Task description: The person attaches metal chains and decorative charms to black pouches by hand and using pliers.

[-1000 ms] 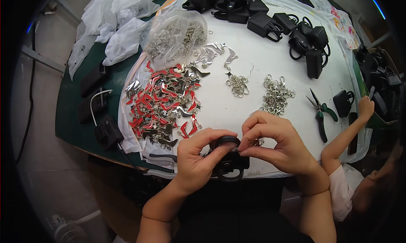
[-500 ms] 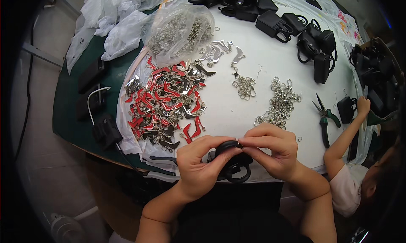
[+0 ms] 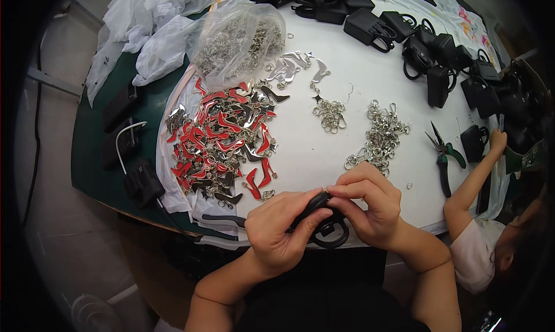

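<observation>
My left hand (image 3: pixel 283 231) is closed around a small black bag (image 3: pixel 328 230) at the table's front edge. The bag's rounded black handle (image 3: pixel 317 202) rises between my left thumb and fingers, and a second loop hangs below. Beside that handle, my right hand (image 3: pixel 370 207) pinches thumb and forefinger together at its upper end. A tiny bright spot shows there, too small to name. Just beyond my hands lie a heap of red, black and silver high-heel-shaped charms (image 3: pixel 222 135) and a pile of silver clasps and rings (image 3: pixel 381 135).
A clear bag of metal chain parts (image 3: pixel 240 45) stands behind the charms. Green-handled pliers (image 3: pixel 444 155) lie on the right, near a co-worker's hand (image 3: pixel 497 141). Several black bags (image 3: pixel 370 28) line the far side. Grey-handled tools (image 3: pixel 222 221) rest at the front edge.
My left hand has tilted the black bag, so its handle stands more upright and the lower loop shows more. More black bags now appear at the right, beside the co-worker's hand.
</observation>
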Demonstrator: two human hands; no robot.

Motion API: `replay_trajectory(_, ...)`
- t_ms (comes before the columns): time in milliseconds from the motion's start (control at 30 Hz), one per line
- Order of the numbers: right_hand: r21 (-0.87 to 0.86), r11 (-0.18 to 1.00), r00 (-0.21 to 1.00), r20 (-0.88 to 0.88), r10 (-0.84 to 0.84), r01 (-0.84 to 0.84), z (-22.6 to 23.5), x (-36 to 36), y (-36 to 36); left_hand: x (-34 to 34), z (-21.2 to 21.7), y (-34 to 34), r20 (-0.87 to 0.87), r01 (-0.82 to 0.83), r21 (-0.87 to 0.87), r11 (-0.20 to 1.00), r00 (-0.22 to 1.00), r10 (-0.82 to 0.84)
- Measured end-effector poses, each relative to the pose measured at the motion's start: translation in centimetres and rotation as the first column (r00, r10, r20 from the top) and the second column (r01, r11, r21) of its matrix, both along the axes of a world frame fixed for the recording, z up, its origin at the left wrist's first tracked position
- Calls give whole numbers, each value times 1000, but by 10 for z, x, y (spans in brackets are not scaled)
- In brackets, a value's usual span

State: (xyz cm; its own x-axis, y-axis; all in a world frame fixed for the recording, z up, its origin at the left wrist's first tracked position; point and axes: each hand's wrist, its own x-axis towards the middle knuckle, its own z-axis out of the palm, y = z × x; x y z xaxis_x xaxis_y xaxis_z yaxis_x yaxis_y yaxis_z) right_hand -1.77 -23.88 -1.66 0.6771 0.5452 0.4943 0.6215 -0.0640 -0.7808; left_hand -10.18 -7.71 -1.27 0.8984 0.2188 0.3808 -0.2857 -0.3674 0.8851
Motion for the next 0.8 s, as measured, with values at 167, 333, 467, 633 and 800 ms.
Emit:
replay_trajectory(167, -20, 1000, 999, -45, -8, 7, 2, -2, -1, 0, -3, 1, 101, 8, 84, 996, 995, -17)
replay_trajectory(333, 19, 999, 984, -169, 51, -48, 1, 4, -5, 0, -3, 1, 85, 43, 45, 998, 995, -47)
replay_trajectory(467, 82, 992, 921, -372, 118, -94, 0, 7, -5, -1, -5, 1, -8, 102, -147, 984, 994, -104)
replay_trajectory(633, 55, 990, 878, -457, 141, -131, 10, 6, -6, -4, -5, 3, -98, 39, -209, 977, 993, -61)
replay_trajectory(800, 50, 992, 891, -435, 129, -119, 9, -1, -10, 0, -7, 4, 16, 80, -128, 989, 997, -79)
